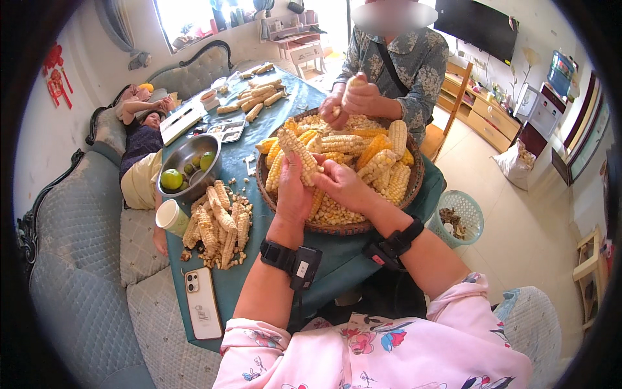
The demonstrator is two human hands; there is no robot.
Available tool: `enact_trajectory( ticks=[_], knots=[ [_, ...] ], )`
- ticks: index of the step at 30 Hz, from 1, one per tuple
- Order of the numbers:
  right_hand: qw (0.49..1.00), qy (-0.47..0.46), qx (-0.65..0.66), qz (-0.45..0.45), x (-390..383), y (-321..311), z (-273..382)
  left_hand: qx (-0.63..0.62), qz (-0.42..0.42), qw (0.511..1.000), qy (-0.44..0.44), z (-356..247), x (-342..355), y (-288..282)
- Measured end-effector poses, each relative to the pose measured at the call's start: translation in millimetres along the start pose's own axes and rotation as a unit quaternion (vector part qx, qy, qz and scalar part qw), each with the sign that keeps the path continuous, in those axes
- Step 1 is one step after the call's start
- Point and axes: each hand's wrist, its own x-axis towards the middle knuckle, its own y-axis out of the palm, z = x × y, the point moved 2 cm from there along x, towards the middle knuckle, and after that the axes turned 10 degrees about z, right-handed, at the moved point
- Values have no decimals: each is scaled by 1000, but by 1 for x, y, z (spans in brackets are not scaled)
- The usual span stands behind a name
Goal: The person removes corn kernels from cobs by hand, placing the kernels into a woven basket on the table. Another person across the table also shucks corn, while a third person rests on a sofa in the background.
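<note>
The left hand [295,198] is clasping the lower part of a pale ear of corn [298,155], fingers wrapped around it, the tip pointing up and left. The right hand [346,186] is gripping the same ear's lower right side, its fingers bent against the kernels. The ear is hanging over the left side of a round woven basket [340,229], which is holding loose kernels and yellow and cream ears. Across the basket, a person in a patterned grey shirt [424,68] is holding corn in both hands. Left of the basket, stripped cobs [223,223] are lying heaped on a green tablecloth [232,280], beside a paper cup [171,217]; a steel bowl [216,152] is holding green fruit [172,179] behind them.
</note>
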Motion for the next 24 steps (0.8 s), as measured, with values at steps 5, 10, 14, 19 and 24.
enact_trajectory(
  ticks=[5, 10, 14, 19, 24],
  knots=[
    [996, -50, -73, -27, -2, 1, 12, 12, 15, 1000, 7, 1, 0, -5],
    [998, 31, -30, -46, -8, -3, 21, -23, 8, 1000, 6, 0, 0, -5],
    [980, -10, -157, -123, -15, -3, 31, -47, -18, 999, -1, -2, -3, 3],
    [905, -157, -358, -166, -29, -7, 39, -5, 7, 1000, -25, -2, -5, -12],
    [962, -43, -130, -238, -40, -32, 23, 49, 106, 991, -69, 1, -8, 13]
  ],
)
